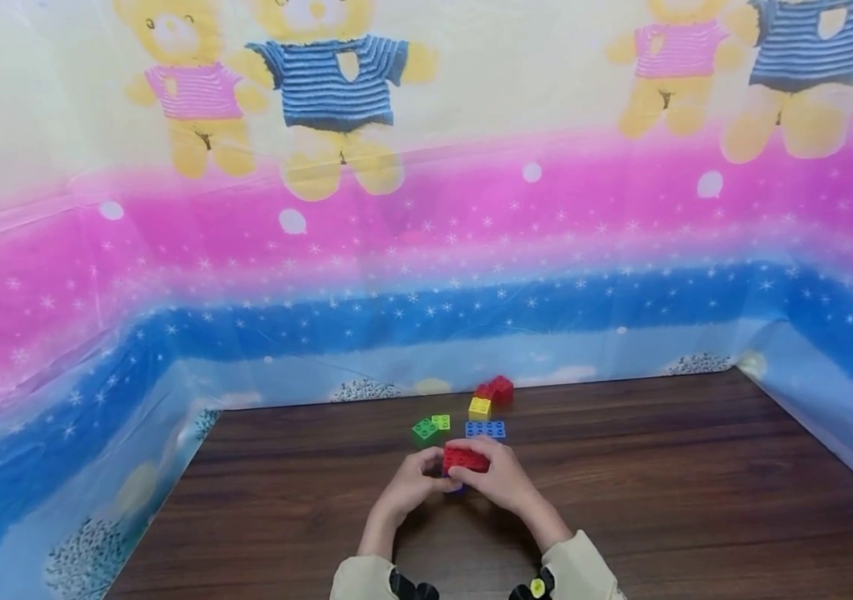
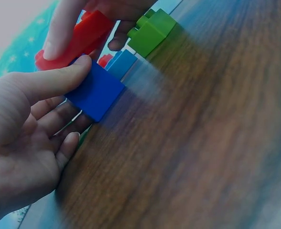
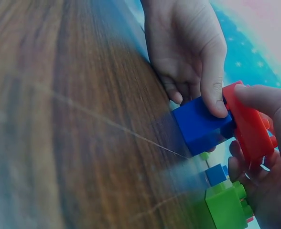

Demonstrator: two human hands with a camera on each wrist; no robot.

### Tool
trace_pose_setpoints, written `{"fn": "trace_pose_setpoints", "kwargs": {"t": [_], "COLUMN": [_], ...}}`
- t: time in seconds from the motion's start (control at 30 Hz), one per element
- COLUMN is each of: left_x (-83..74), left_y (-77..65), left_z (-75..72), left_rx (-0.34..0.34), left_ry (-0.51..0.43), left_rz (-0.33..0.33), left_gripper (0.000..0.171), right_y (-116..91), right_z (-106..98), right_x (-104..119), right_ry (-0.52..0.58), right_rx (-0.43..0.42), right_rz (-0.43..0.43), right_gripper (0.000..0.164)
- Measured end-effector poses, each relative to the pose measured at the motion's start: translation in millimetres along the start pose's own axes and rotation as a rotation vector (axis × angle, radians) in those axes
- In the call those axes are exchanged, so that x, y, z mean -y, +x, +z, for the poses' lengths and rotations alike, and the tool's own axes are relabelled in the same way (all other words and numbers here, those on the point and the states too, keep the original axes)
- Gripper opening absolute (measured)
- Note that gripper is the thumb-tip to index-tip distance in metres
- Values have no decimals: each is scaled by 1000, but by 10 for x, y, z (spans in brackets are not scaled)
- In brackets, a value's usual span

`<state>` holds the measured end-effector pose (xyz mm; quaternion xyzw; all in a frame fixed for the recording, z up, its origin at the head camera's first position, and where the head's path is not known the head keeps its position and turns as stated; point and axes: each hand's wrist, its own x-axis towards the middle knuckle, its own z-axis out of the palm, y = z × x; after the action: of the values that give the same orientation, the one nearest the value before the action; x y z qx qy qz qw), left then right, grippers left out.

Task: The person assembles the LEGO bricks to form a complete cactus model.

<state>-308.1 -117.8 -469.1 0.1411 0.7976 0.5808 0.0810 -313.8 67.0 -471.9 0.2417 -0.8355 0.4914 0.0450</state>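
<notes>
In the head view both hands meet over the table around two stacked bricks. My left hand [image 1: 411,485] pinches a square dark blue toy brick [image 2: 96,91] between thumb and fingers, low over the wood. My right hand [image 1: 504,477] grips a longer red toy brick [image 1: 465,460], thumb on its near side. That red brick sits tilted against the studded top of the blue brick, as the right wrist view shows. A light green brick [image 3: 225,206] stands on the table beneath the right hand's fingers in the right wrist view.
Behind the hands lie a flat blue brick [image 1: 485,429], a yellow brick [image 1: 479,408] and red bricks [image 1: 501,389]. Further left are a green brick [image 1: 424,428] and a lime brick [image 1: 441,422]. A patterned cloth [image 1: 426,333] rises along the back of the wooden table [image 1: 696,467].
</notes>
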Motion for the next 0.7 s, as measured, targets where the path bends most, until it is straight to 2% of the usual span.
{"fn": "trace_pose_setpoints", "kwargs": {"t": [0.37,0.7], "left_x": [-36,-24], "left_y": [7,5], "left_z": [9,-4], "left_rx": [-14,-5], "left_ry": [2,-1], "left_rz": [-3,-17], "left_gripper": [38,39], "right_y": [14,13], "right_z": [-75,-43], "right_x": [102,101], "right_ry": [-45,-68], "right_rx": [31,58], "right_rz": [16,41], "right_gripper": [38,38]}}
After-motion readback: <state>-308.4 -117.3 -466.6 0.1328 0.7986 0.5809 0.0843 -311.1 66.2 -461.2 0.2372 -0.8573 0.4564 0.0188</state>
